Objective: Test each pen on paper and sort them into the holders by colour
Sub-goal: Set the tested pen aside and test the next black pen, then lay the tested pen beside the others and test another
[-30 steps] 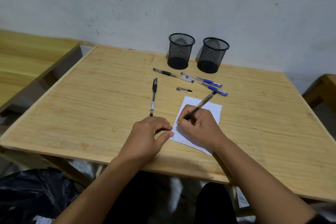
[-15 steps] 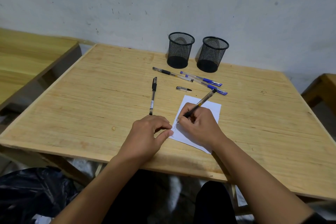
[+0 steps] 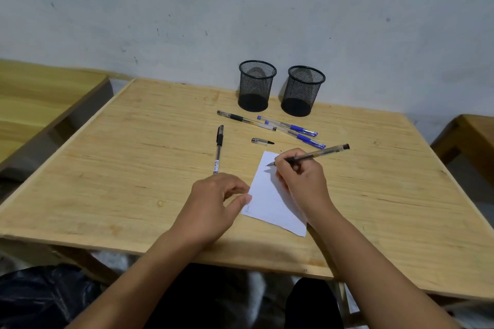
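The right hand (image 3: 300, 179) pinched a light, stiff pen (image 3: 315, 154) by its rubber grip, tip over the paper (image 3: 267, 203), while the left hand's (image 3: 213, 203) thumb pinned that flimsy sheet's edge.

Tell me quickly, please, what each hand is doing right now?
Left hand: open, fingers loosely curled, thumb at the edge of the paper.
Right hand: holding the black pen, tip over the paper.
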{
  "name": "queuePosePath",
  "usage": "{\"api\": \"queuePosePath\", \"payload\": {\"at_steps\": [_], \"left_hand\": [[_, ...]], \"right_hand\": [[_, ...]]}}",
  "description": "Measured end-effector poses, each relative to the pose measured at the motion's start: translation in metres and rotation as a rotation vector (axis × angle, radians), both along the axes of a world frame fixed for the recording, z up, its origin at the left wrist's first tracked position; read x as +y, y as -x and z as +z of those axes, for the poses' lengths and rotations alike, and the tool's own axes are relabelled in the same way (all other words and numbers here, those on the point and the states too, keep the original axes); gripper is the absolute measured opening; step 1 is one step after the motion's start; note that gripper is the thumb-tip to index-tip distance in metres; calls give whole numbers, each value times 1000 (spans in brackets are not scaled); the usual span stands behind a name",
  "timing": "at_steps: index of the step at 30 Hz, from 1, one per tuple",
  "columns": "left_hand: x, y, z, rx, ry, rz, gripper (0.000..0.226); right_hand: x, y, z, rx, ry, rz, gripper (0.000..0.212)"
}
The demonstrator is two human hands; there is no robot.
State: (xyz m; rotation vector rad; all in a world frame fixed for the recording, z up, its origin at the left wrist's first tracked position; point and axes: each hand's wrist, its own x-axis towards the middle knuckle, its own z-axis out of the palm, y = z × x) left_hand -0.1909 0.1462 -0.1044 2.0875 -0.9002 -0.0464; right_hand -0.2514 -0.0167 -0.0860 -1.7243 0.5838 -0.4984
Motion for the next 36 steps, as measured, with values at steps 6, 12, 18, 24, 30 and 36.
{"api": "queuePosePath", "payload": {"at_steps": [6,12,18,24,30,36], "left_hand": [[-52,-44,25,-22,-31,51,25],[-100,-83,19,-71,-310,18,32],[-103,-80,18,-14,-187,46,15],[-89,-58,35,12,8,36,13],[-85,-46,45,-41,56,-45,13],[-80,-28,54,-30,109,-77,13]], "right_hand": [[-16,1,14,-70,-302,-212,16],[-35,1,21,-68,-278,-245,9],[-42,-3,23,-92,-239,-197,6],[-38,-8,28,-163,-324,-173,14],[-34,-4,36,-192,-333,-114,16],[-32,4,46,-231,-281,-28,16]]}}
